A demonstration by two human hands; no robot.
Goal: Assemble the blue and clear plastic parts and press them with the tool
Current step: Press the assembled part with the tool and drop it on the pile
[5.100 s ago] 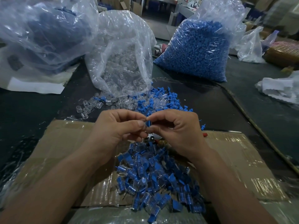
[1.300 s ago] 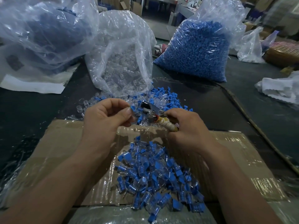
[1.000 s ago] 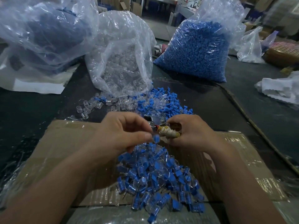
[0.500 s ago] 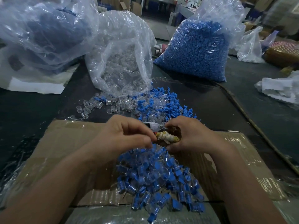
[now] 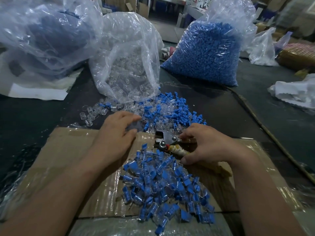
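— Where's the tool [image 5: 167, 139]?
— In the right hand [image 5: 211, 148], fingers curled round its wrapped handle, head pointing to nine o'clock.
— And the left hand [image 5: 115, 138]?
— Fingers straight, holding nothing, stretched toward the loose parts [image 5: 168, 113] at one o'clock. The assembled pile [image 5: 163, 184] lies at six.

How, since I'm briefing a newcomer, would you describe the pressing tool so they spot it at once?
Find the cardboard on the dark table. At its far edge the right hand grips the tool. Alone among plastic parts it is metal, with two bolts and a wrapped handle.
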